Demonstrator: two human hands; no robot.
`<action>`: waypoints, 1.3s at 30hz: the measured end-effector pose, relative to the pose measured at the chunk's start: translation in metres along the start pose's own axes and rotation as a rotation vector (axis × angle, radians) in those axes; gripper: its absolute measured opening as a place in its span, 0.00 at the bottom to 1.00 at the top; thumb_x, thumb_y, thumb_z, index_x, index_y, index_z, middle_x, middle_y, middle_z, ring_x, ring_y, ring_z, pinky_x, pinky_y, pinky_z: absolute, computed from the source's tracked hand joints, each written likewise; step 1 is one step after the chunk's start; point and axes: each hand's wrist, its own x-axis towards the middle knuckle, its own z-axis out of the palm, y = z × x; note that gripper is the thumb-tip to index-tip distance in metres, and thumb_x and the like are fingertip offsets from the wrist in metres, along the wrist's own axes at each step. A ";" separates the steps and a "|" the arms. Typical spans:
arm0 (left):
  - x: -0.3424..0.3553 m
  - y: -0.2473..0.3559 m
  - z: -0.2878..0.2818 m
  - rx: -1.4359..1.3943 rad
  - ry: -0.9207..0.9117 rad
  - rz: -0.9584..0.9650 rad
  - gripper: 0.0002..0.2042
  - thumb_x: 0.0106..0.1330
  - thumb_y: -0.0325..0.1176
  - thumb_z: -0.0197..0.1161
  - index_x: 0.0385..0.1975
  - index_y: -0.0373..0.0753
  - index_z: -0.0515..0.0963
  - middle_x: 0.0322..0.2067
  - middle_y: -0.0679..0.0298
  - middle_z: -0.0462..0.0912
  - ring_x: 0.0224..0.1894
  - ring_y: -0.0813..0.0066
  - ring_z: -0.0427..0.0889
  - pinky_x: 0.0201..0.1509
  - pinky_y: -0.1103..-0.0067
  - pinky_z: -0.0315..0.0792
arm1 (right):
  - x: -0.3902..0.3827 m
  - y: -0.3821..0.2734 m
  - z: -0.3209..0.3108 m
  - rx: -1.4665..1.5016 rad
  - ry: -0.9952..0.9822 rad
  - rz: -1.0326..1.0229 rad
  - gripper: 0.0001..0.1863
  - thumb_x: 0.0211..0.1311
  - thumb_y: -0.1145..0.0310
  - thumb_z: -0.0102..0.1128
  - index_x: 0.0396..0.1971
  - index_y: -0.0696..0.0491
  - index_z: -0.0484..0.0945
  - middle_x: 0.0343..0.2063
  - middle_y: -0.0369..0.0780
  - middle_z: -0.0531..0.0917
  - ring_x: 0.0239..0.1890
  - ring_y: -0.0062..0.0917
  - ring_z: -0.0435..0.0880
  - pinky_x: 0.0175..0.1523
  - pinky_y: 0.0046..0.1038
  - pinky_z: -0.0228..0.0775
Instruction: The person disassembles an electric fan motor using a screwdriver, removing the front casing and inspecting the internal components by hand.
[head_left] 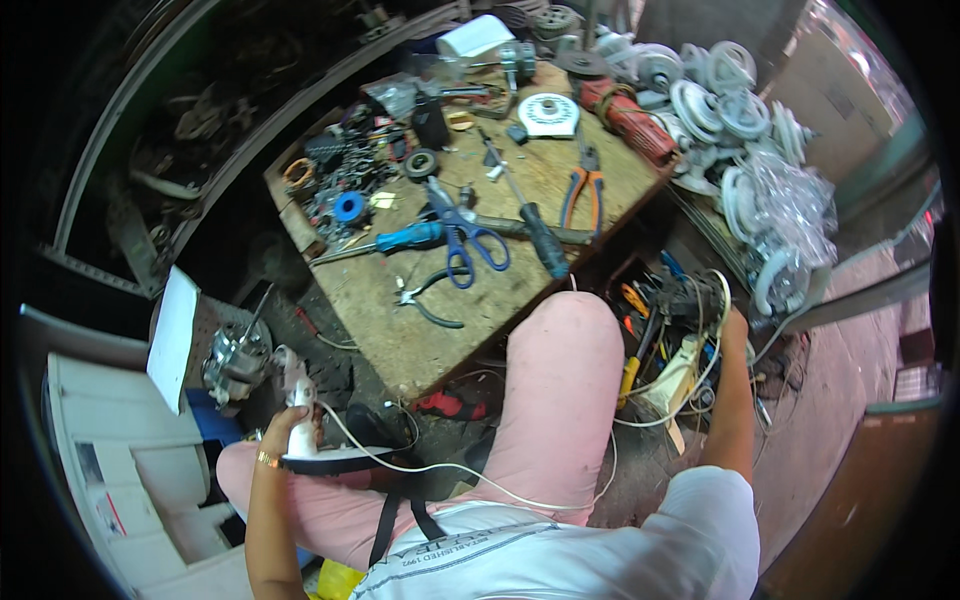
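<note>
My left hand point(290, 428) grips the white neck point(301, 420) of an appliance with a broad, dark-rimmed base point(345, 458), held over my leg at lower left. A white cord point(455, 467) runs from it across my lap. Beside it is a shiny metal motor point(230, 365) with a shaft. My right hand point(734, 325) is at the right, its fingers curled beside a white cable loop and a jumbled heap of tools point(650, 340) with yellow and blue handles; what it holds is hard to make out.
A worn wooden bench point(360, 305) carries blue scissors point(465, 245), pliers point(582, 185), screwdrivers point(540, 235), a red grinder point(635, 125) and small parts. White plastic pieces point(740, 110) pile at upper right. A metal rack is at left, above a white panel point(90, 420).
</note>
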 end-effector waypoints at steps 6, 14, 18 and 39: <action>0.007 -0.009 -0.007 -0.064 0.005 -0.044 0.17 0.55 0.40 0.60 0.38 0.34 0.71 0.27 0.59 0.75 0.23 0.65 0.76 0.28 0.73 0.72 | -0.007 -0.019 -0.027 0.050 -0.053 -0.160 0.11 0.57 0.68 0.48 0.30 0.58 0.79 0.29 0.52 0.80 0.35 0.52 0.78 0.39 0.45 0.68; 0.004 -0.004 -0.004 -0.082 -0.006 -0.133 0.18 0.59 0.42 0.61 0.41 0.35 0.72 0.28 0.62 0.77 0.26 0.69 0.78 0.30 0.75 0.74 | 0.015 0.035 0.025 -0.001 0.075 0.232 0.11 0.55 0.69 0.52 0.29 0.61 0.78 0.31 0.57 0.80 0.38 0.54 0.79 0.41 0.47 0.68; 0.018 -0.005 -0.009 -0.060 -0.201 -0.039 0.15 0.59 0.41 0.61 0.40 0.38 0.72 0.27 0.64 0.76 0.27 0.72 0.78 0.30 0.76 0.74 | 0.063 0.108 0.036 0.040 -0.140 0.387 0.23 0.46 0.57 0.63 0.31 0.64 0.81 0.33 0.60 0.80 0.42 0.53 0.80 0.43 0.45 0.70; 0.019 0.000 -0.003 -0.058 -0.240 0.021 0.18 0.63 0.37 0.58 0.50 0.41 0.65 0.30 0.62 0.74 0.27 0.72 0.76 0.29 0.78 0.73 | 0.024 0.039 -0.016 0.047 -0.170 0.479 0.30 0.47 0.50 0.63 0.36 0.66 0.80 0.38 0.56 0.82 0.44 0.49 0.80 0.48 0.41 0.69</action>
